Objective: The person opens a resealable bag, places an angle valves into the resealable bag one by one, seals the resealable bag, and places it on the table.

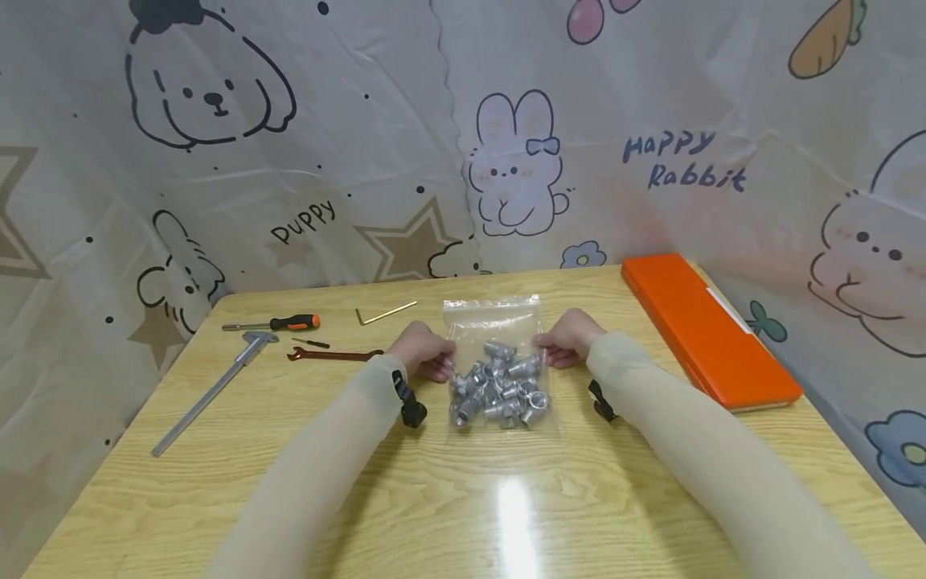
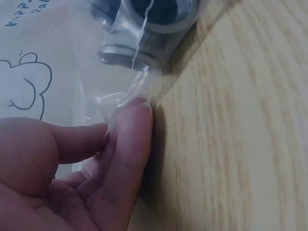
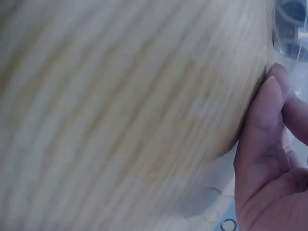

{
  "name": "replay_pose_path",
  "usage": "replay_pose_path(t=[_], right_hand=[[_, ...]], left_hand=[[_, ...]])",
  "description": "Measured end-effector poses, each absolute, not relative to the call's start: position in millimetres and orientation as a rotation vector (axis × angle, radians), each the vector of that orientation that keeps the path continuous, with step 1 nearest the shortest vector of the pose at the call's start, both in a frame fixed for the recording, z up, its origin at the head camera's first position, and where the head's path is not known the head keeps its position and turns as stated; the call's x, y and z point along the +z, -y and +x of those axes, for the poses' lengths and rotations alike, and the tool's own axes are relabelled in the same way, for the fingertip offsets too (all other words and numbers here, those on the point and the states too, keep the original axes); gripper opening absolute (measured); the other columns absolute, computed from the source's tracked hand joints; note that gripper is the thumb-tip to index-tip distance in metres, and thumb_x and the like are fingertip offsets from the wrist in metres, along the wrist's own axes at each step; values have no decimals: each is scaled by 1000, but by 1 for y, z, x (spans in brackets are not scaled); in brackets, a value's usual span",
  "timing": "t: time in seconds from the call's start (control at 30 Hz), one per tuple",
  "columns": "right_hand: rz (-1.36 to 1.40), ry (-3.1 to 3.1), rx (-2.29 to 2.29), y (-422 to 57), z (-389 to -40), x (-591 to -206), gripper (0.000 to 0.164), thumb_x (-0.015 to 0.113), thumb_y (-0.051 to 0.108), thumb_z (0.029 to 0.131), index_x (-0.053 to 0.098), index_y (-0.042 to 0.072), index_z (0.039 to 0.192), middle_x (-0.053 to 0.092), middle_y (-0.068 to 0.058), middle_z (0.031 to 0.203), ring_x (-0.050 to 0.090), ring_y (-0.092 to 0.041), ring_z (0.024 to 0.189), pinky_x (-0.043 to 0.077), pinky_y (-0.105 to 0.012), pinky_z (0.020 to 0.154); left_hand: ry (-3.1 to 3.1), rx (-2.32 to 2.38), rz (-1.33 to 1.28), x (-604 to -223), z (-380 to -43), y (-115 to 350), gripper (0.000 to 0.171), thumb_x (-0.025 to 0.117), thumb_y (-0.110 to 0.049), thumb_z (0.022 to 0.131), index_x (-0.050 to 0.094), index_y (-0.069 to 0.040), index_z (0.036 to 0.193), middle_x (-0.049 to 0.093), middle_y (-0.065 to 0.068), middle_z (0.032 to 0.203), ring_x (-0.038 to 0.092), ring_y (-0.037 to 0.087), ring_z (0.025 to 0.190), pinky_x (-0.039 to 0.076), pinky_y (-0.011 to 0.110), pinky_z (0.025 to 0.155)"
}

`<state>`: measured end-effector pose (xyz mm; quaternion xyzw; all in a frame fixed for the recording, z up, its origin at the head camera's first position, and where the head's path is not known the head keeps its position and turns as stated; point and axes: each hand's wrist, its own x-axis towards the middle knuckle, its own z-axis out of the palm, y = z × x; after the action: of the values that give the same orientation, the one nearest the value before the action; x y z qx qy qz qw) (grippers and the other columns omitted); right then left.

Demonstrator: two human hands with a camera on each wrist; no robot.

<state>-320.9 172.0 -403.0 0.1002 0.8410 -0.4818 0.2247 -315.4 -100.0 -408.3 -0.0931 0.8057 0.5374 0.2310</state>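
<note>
A clear zip bag (image 1: 492, 322) filled with several shiny metal pipe fittings (image 1: 499, 390) lies on the wooden table, its zip end pointing away from me. My left hand (image 1: 422, 351) pinches the bag's left edge between thumb and fingers; the left wrist view shows the thin plastic (image 2: 108, 98) caught at the fingertips, with fittings (image 2: 130, 53) just beyond. On the opposite side, my right hand (image 1: 570, 338) pinches the right edge. In the right wrist view its thumb and fingers (image 3: 262, 106) meet at the plastic, close over the table top.
To the left lie a caliper (image 1: 210, 398), a nut driver (image 1: 278, 323), a small screwdriver (image 1: 311, 343), a red wrench (image 1: 333, 354) and a hex key (image 1: 387, 313). An orange case (image 1: 709, 330) sits at the right edge. A printed cloth (image 1: 362, 161) hangs behind the table.
</note>
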Motion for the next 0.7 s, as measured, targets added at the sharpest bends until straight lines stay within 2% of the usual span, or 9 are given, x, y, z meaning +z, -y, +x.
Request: replay_pose_path(t=[0.1,0.23,0.37,0.7], right_hand=[[286,-2318,-1339,-172,-323,-404,23,71,18,93,67,-4,89,68,-9,68,66,-16,56,60,-32,62],[273,-2304,-1353,-174,-320,-401,26,68,21,95,69,-4,90,70,-10,71,67,-17,59,60,-33,63],[221,-2310,-1372,-174,-316,-397,24,67,17,95,70,-5,90,71,-12,72,68,-18,60,60,-33,63],[250,-2373,-1376,-170,-317,-402,22,68,13,95,69,-9,96,70,-12,71,67,-15,56,59,-31,59]], left_hand=[[-2204,1497,-273,-409,-317,101,19,61,-5,91,64,5,75,65,11,63,64,18,50,59,32,54],[-2198,1502,-272,-408,-316,101,23,59,-12,95,66,7,84,67,12,68,65,18,52,59,32,55],[-2218,1510,-268,-408,-315,102,25,57,-13,97,67,8,86,68,13,71,66,18,53,59,32,55],[-2408,1327,-250,-415,-320,98,28,56,-6,90,59,0,63,65,13,58,62,17,43,57,30,48]])
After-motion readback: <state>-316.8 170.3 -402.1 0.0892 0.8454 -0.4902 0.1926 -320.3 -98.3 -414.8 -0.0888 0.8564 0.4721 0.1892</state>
